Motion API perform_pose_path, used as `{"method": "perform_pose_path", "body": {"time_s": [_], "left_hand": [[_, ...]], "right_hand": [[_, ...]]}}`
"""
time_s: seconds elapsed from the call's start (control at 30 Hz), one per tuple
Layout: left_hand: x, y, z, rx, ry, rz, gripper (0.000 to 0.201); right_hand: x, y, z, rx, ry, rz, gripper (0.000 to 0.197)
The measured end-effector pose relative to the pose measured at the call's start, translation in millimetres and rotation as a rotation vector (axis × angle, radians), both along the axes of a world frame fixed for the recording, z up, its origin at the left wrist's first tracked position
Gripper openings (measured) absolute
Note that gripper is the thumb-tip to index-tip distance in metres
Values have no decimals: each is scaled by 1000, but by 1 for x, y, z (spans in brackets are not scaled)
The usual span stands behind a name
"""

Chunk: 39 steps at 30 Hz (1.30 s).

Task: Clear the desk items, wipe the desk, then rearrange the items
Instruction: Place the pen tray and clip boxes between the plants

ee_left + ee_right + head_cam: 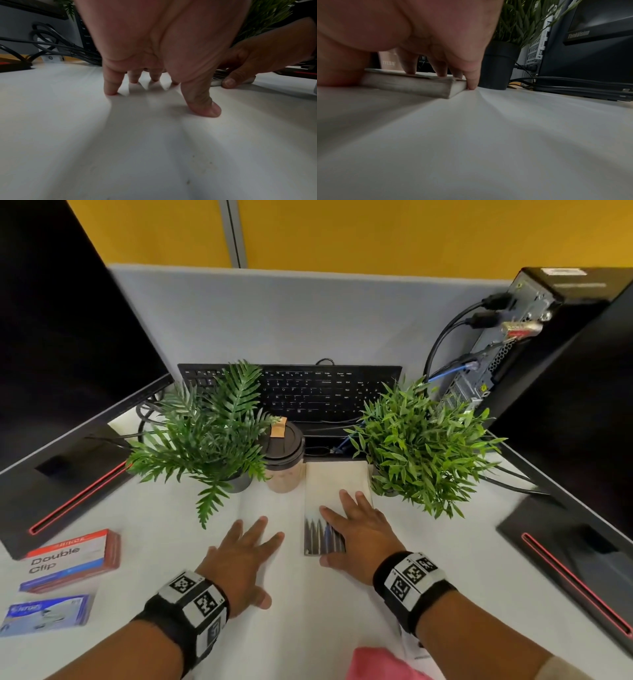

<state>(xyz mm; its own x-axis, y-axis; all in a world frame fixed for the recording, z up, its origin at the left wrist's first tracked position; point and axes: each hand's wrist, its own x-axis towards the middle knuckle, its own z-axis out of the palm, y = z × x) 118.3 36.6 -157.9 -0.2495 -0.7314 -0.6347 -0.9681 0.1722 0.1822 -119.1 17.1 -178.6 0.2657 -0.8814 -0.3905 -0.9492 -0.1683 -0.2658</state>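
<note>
So judging by how things sit, this looks like the rearranging stretch, though I can't prove the wiping is done. The white table point(308, 604) reads clean in the middle, and a pink cloth point(380, 666) lies bunched at the near edge, nearer me than the book.

The landmark here is the thin pale book with dark spikes printed on its cover point(334, 508). The right hand point(356, 537) rests on it, fingers point(471, 79) spread flat over the cover, little finger and thumb hugging its side edges. The left hand point(239, 556) is just left of the book, fingers spread, tips propped on bare table, holding nothing.

Left of the book: a paper coffee cup with black lid point(285, 460), then a potted green fern point(212, 429). Right of it: a bushy green plant in a dark pot point(421, 446). Far left: a red-and-blue "Double Clip" box point(73, 559) and a blue box point(48, 613); those probably still need placing.
</note>
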Motion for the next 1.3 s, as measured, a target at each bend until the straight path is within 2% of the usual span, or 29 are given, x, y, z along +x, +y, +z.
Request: {"method": "perform_pose_path", "body": {"time_s": [0.33,0.4,0.53,0.7,0.8,0.93,1.13,1.3], "left_hand": [[1,0,0,-6,-10,-23,103],[3,1,2,-14,-18,-34,102],[13,15,7,-57,46,0,91],[47,45,25,-237,135,65,52],[89,58,37,-350,102,141,34],[159,66,49,-459,52,261,23],[239,64,62,-490,6,349,23],[266,47,54,-414,-39,476,42]], "right_hand": [[8,4,18,-19,20,10,97],[18,12,28,-112,-36,6,84],[46,30,42,-268,-209,20,31],[101,48,44,-243,-275,161,21],[146,62,49,-191,-320,251,19],[215,71,52,-106,-387,317,22],[300,51,53,-81,-390,222,32],[341,23,40,-29,-291,118,61]]}}
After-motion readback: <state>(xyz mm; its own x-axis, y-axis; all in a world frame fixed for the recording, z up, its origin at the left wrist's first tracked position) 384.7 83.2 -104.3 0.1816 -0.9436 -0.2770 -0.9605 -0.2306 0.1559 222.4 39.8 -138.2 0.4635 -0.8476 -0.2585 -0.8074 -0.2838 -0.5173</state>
